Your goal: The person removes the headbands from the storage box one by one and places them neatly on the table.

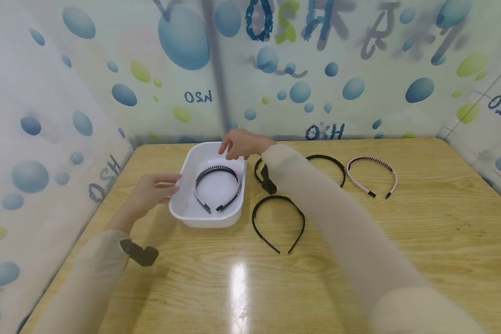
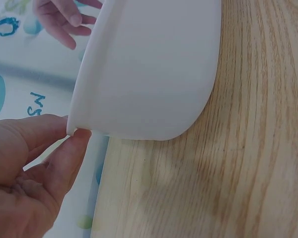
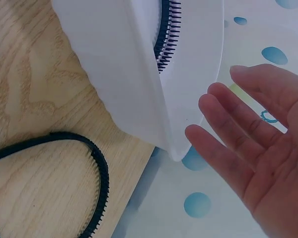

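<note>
A white plastic basin (image 1: 213, 221) stands at the left of the table. My left hand (image 1: 152, 192) pinches its left rim between thumb and fingers, as the left wrist view also shows around the basin wall (image 2: 154, 74). Inside lies a dark toothed headband (image 1: 217, 168) with pinkish colour along its right side, its ends toward me. Over the far right corner of the basin is my right hand (image 1: 243, 143), holding nothing. In the right wrist view, the fingers (image 3: 228, 153) of that hand are spread loosely, fingertips close to the basin's rim (image 3: 176, 148).
Right of the basin lies a thin black headband (image 1: 279, 197). Behind it, partly hidden by my right forearm, more black headband (image 1: 336, 162) shows. A pink headband (image 1: 394, 178) with dark teeth lies farther right. A bubble-patterned curtain (image 1: 275, 102) borders the wooden table (image 1: 401, 260).
</note>
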Available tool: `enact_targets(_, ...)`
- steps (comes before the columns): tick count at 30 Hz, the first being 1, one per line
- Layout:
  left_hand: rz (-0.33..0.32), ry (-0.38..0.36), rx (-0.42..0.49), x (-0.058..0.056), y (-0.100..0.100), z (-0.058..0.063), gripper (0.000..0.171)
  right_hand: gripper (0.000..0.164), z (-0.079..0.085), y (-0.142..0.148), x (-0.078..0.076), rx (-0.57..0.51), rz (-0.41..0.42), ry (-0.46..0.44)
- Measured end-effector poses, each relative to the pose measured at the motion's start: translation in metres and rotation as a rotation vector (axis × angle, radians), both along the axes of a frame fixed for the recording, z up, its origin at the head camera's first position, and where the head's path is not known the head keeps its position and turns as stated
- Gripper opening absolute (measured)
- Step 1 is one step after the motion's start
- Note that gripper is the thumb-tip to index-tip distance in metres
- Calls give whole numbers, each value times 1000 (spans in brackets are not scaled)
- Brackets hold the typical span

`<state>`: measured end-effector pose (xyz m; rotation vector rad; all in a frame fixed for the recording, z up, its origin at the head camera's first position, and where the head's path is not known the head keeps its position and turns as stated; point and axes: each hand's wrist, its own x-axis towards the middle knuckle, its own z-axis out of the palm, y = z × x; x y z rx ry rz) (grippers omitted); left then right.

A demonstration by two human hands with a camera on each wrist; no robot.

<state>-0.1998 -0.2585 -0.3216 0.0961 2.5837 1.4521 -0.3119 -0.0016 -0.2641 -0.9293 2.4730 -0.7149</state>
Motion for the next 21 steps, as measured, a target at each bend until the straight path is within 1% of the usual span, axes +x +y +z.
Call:
enact_targets(8, 3, -2, -5, -2, -1, -1, 42, 31, -2, -14, -1, 10, -32, -26)
enact_targets(13, -2, 34, 6, -1, -2, -3, 42, 32, -5, -18, -2, -5, -66, -51)
enact_targets(16, -5, 44, 9, 0, -1, -2, 42, 31, -7, -23, -1, -12, -90, -79)
enact_targets(21, -1, 12, 10, 0, 0, 0, 42, 30, -11, -32, 1, -23, -138, -120)
